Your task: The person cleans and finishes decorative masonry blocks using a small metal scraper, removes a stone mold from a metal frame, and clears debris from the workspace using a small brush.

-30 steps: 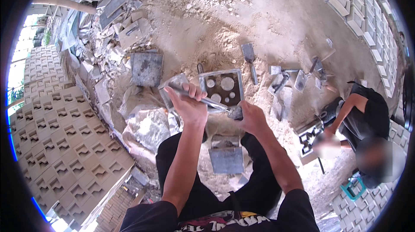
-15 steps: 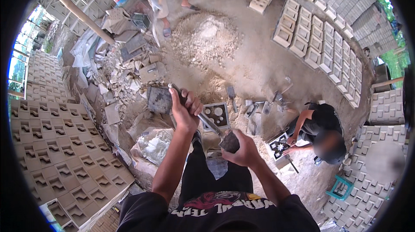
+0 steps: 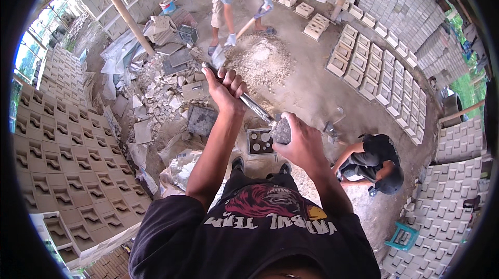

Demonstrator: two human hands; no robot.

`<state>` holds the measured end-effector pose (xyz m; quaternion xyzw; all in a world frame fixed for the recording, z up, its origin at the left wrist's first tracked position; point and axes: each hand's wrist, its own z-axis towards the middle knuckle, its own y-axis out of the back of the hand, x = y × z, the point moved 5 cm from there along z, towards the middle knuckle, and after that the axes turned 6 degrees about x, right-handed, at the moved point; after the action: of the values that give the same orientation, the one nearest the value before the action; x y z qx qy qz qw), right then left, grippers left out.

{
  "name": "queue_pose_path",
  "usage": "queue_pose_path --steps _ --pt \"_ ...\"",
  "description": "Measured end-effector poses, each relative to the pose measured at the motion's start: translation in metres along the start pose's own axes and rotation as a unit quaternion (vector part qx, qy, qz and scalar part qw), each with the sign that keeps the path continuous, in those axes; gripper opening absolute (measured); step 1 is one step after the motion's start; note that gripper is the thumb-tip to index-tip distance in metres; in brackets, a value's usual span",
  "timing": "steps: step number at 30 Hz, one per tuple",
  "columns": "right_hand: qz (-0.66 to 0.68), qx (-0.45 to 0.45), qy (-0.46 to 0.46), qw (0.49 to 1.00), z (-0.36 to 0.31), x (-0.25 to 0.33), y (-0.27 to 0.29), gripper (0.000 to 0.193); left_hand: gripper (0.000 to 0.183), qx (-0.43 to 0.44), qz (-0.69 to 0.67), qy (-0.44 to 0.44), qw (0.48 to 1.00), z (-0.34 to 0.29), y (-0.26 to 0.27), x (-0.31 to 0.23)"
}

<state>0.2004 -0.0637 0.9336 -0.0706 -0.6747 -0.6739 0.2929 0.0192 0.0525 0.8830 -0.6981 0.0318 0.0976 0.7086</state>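
Observation:
My left hand is wrapped round a shiny metal rod, which slants down to the right in front of my chest. In my right hand is a rough, dark grey lump, its exact kind unclear. The lower end of the rod meets the top of the lump; whether they are joined cannot be made out. Below them on the ground lies a square mould with round shapes inside, partly covered by the lump and my right hand.
A person with a shovel bends beside a pale sand heap. Another person crouches at right. Broken tile rubble and a dark slab lie left. Block rows dry at far right; stacked blocks line the left.
My hands, with the rod and lump, have risen farther out from my body, and my view has tilted up. The far person has bent down, with the shovel lowered beside the heap.

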Motion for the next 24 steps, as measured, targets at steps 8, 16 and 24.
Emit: queue_pose_path --steps 8,16,24 --pt "0.001 -0.028 0.035 0.999 0.006 0.024 -0.011 0.053 0.048 -0.086 0.134 -0.086 0.984 -0.015 -0.036 -0.039" --pt "0.488 0.359 0.004 0.796 0.027 0.023 -0.047 0.047 0.053 0.349 -0.241 0.132 0.896 -0.037 -0.054 -0.043" --pt "0.460 0.379 0.005 0.803 0.036 0.040 -0.043 0.041 0.052 0.117 -0.051 0.079 0.989 -0.031 -0.017 -0.054"
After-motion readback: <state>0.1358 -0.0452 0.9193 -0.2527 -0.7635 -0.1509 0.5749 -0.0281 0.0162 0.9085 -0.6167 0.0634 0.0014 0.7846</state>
